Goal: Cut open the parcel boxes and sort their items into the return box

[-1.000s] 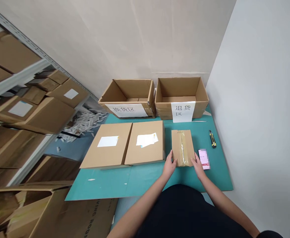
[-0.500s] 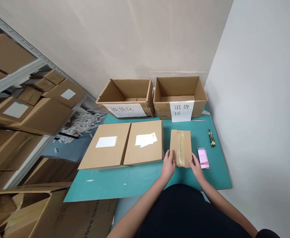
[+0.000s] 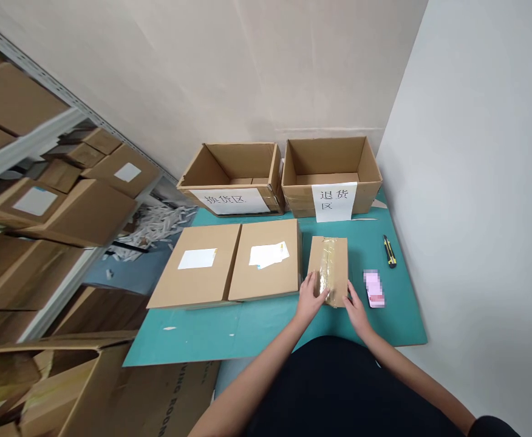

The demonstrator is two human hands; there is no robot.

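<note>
A small cardboard box (image 3: pixel 339 264) with a strip of clear tape (image 3: pixel 327 261) down its top lies near the front of the green table. My left hand (image 3: pixel 310 297) holds its near left corner, thumb over the top by the tape and fingers along the side. On the opposite side, my right hand (image 3: pixel 356 309) grips the near right edge, its fingers against the wall of the box. A phone (image 3: pixel 374 287) with a pinkish, blurred screen lies to the right of that hand. Further right is a yellow and black utility knife (image 3: pixel 389 251).
Two closed cartons with white labels, a left one (image 3: pixel 188 285) and a right one (image 3: pixel 266 282), sit left of my hands. Behind stand two open cartons, left (image 3: pixel 275 194) and right (image 3: pixel 300 203), bearing paper signs. Shelves of boxes (image 3: pixel 97 212) line the left; a wall (image 3: pixel 489 212) bounds the right.
The small box has shifted slightly left, and its tape strip now slants. My left thumb has come over the top of the box. My right hand has moved a little left with it.
</note>
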